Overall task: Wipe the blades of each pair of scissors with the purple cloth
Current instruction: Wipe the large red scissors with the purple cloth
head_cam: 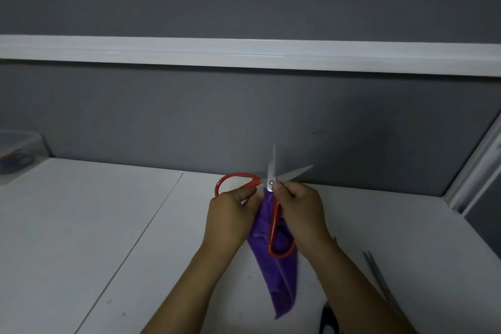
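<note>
Two hands mid-frame: left hand [230,217] grips a loop of the red scissors [274,221], right hand [301,211] pinches near their pivot; purple cloth [273,279] hangs between.

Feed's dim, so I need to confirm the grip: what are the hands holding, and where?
The left hand grips the purple cloth by its top end. The right hand pinches the red scissors near the pivot, with the blades open.

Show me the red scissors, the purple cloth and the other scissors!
red scissors [275,214]: head view, on the straight part of the lower red handle.
purple cloth [279,279]: head view, on its hanging lower part.
grey scissors [380,278]: head view, on the blades at the lower right.
</note>
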